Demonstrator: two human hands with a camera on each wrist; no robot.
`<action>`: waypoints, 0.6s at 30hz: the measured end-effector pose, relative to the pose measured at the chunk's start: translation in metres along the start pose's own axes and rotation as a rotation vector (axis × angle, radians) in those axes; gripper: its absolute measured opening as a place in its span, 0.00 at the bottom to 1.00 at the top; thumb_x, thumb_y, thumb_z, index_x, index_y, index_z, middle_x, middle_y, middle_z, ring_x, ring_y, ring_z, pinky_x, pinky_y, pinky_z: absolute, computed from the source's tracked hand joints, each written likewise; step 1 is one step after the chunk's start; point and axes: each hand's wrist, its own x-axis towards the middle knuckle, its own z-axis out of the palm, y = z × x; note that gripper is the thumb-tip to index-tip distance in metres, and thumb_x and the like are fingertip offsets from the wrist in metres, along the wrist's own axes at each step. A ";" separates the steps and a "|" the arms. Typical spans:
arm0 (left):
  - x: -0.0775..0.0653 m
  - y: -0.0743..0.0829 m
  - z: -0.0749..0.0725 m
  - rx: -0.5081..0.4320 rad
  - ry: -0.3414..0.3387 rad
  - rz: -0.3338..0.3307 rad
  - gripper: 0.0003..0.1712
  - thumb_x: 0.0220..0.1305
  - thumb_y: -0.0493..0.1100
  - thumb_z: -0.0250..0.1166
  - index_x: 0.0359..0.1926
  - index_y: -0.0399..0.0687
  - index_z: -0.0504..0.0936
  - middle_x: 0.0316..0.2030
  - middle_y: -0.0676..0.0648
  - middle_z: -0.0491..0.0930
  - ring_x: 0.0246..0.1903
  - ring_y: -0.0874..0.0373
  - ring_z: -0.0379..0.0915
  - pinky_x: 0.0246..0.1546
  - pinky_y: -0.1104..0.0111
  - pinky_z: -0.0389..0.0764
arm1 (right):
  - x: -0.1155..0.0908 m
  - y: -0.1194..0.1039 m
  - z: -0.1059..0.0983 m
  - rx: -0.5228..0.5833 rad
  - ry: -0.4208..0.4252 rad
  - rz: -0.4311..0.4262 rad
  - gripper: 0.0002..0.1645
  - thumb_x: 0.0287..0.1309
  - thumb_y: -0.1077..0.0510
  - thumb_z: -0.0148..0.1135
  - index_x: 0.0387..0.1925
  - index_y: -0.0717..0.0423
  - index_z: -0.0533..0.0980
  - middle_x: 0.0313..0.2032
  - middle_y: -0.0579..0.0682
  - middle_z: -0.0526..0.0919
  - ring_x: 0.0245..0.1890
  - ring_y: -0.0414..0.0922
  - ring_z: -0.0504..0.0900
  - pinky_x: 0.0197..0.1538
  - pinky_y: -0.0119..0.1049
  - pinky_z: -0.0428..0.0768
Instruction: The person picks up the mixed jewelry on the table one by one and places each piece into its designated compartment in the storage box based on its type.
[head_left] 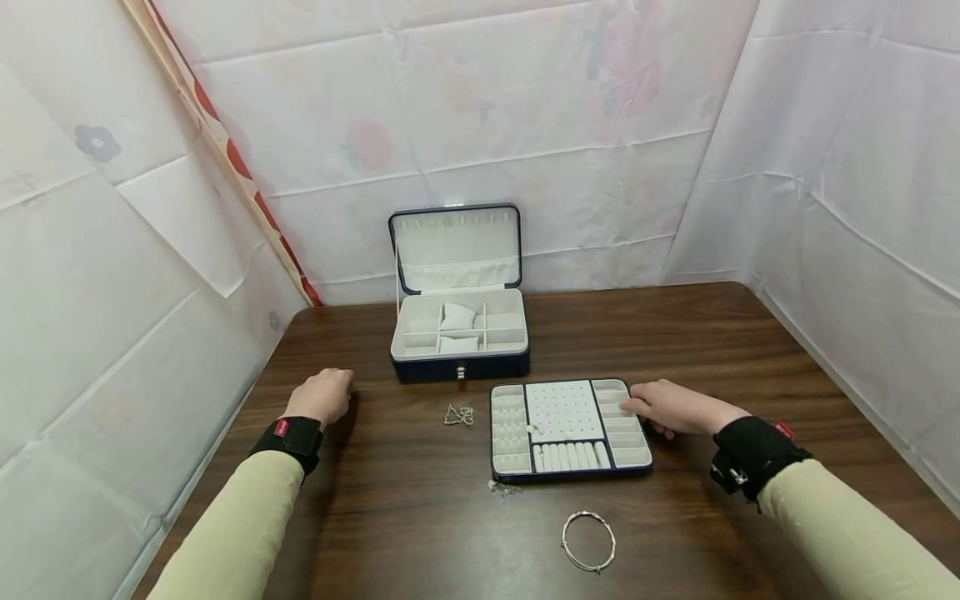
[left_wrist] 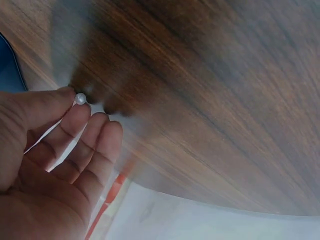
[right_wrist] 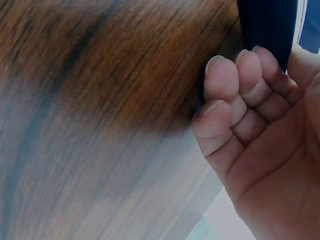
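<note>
My left hand (head_left: 322, 396) is over the left side of the table. In the left wrist view its thumb and index finger pinch a small round white pearl (left_wrist: 80, 98); any pin or mount behind it is hidden. At the right, my right hand (head_left: 671, 407) grips the side of the jewelry tray (head_left: 564, 410), thumb over the rim and fingers curled against the outer wall. This dark blue tray lies flat, with white side compartments, a dotted white panel and a row of ring rolls. A small pale piece (head_left: 532, 428) sits beside the panel's left edge.
Behind the tray stands an open jewelry box (head_left: 460, 367), lid upright, with two white cushions in its compartments. A silver chain (head_left: 459, 415) lies left of the tray. Small jewelry (head_left: 504, 487) touches its front-left corner in view, and a bangle (head_left: 588, 542) lies nearer.
</note>
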 end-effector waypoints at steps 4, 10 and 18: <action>0.001 -0.002 0.000 -0.019 -0.025 -0.012 0.04 0.67 0.31 0.59 0.36 0.40 0.80 0.40 0.36 0.82 0.39 0.39 0.81 0.35 0.44 0.81 | 0.000 0.001 0.000 0.004 -0.002 0.002 0.18 0.79 0.46 0.49 0.36 0.54 0.73 0.21 0.50 0.73 0.18 0.44 0.73 0.29 0.38 0.75; 0.002 -0.004 -0.001 -0.032 -0.055 -0.014 0.03 0.67 0.32 0.58 0.37 0.39 0.79 0.40 0.35 0.81 0.40 0.38 0.81 0.36 0.43 0.80 | 0.000 0.002 0.001 -0.004 0.001 -0.011 0.18 0.79 0.46 0.49 0.36 0.54 0.73 0.21 0.50 0.73 0.18 0.44 0.73 0.29 0.38 0.75; 0.002 -0.003 -0.002 -0.044 -0.084 0.007 0.02 0.65 0.31 0.60 0.38 0.37 0.78 0.38 0.38 0.80 0.37 0.44 0.78 0.36 0.47 0.79 | 0.001 0.003 0.001 -0.007 0.000 -0.011 0.18 0.79 0.46 0.49 0.35 0.54 0.72 0.21 0.50 0.73 0.18 0.44 0.73 0.29 0.38 0.75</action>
